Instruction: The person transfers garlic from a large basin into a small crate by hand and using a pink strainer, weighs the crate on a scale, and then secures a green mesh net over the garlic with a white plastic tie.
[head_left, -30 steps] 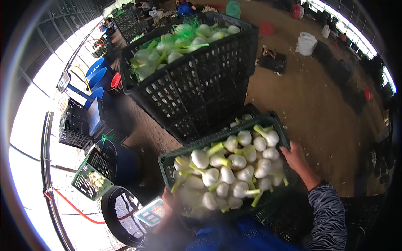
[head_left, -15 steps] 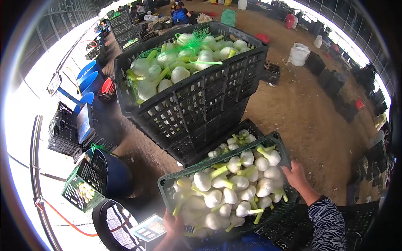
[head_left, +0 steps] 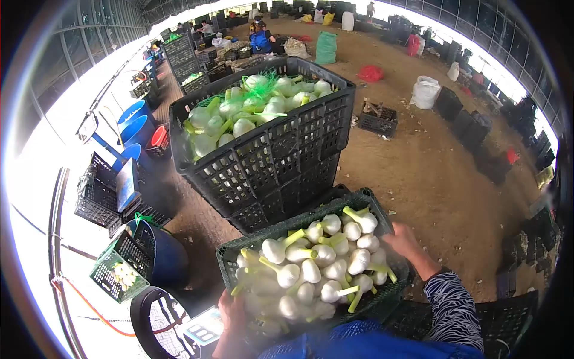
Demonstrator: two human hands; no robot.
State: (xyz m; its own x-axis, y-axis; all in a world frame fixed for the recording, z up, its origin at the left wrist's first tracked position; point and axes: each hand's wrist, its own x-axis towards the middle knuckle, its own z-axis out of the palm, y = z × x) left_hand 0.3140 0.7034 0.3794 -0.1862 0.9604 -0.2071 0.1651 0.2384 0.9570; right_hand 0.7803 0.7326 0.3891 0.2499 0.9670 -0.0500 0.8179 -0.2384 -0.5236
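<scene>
A dark green plastic crate (head_left: pixel 230 248) full of white garlic bulbs (head_left: pixel 326 254) with short green stems is held in front of my body. My left hand (head_left: pixel 232 312) grips its near left side, with the fingers partly hidden. On the far right, my right hand (head_left: pixel 406 242) is closed over the crate's side wall. Just beyond stands a stack of black crates (head_left: pixel 281 155); its top crate is heaped with garlic under a green mesh net (head_left: pixel 260 88). A lower crate rim (head_left: pixel 329 196) peeks out behind the held crate.
At left stand blue barrels (head_left: pixel 136 128), a platform scale (head_left: pixel 127 182) and a green basket (head_left: pixel 119 275) with garlic pieces. A small scale display (head_left: pixel 203 326) sits by my left hand. A black crate (head_left: pixel 378 121) lies on the dirt floor. A person in blue (head_left: pixel 261 40) sits far back.
My view has tilted up slightly. The held crate has come nearer my body and left, with both hands still on it, and now hides more of the garlic crate behind.
</scene>
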